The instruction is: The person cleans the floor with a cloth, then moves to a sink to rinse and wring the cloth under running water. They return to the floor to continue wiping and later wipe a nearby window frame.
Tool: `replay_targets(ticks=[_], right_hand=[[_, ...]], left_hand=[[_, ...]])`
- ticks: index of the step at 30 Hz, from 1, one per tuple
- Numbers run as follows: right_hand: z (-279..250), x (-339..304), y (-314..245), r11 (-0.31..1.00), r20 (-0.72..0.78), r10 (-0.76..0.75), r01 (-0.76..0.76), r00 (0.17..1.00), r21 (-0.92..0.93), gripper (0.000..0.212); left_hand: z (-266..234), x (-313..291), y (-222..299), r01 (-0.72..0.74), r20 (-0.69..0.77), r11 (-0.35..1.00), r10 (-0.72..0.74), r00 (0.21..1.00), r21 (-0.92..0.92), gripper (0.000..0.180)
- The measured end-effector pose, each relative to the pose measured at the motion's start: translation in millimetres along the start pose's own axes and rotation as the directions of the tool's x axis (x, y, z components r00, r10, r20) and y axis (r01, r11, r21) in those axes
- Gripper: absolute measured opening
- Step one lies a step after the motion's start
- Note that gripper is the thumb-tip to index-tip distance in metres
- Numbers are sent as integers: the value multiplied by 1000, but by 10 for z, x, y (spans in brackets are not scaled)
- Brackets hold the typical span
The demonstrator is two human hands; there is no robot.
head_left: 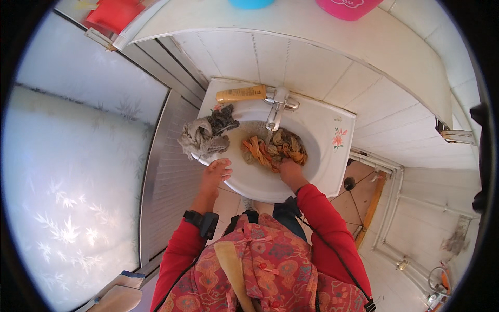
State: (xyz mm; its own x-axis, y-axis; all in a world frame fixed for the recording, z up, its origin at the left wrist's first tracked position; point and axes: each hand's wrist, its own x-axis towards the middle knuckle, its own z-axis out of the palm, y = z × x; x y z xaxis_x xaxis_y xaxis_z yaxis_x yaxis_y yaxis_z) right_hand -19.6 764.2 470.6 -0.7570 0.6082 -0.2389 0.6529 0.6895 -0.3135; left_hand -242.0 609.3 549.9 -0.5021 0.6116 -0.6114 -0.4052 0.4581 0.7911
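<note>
An orange and brown patterned cloth [275, 151] lies bunched and wet in the white washbasin [244, 179], under the tap [278, 104], from which water seems to run. My right hand [291, 170] reaches over the front rim and grips the near edge of this cloth; its fingertips are hidden. My left hand [216, 172] is held at the left front rim with its fingers apart, holding nothing. Just beyond it, a crumpled light grey cloth [200, 138] hangs over the basin's left edge, with a dark grey cloth [223, 118] against it.
A yellow tube [241, 94] rests on the back ledge left of the tap. Above runs a white shelf [291, 26] bearing a blue container [252, 3] and a pink one [347, 8]. A frosted glass door [78, 171] stands at left; white pipes [387, 208] run along the right wall.
</note>
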Motion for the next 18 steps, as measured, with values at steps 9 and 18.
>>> replay_targets(ticks=[9,18], right_hand=[[-932,243,-481,802,-233,-258,342,938,490,24],[-2569,-70,-1097,398,-356,-165,393,920,829,24]], left_hand=[[520,102,182,-557,409,710,397,822,431,46],[675,96,681,-431,413,891,342,844,143,39]])
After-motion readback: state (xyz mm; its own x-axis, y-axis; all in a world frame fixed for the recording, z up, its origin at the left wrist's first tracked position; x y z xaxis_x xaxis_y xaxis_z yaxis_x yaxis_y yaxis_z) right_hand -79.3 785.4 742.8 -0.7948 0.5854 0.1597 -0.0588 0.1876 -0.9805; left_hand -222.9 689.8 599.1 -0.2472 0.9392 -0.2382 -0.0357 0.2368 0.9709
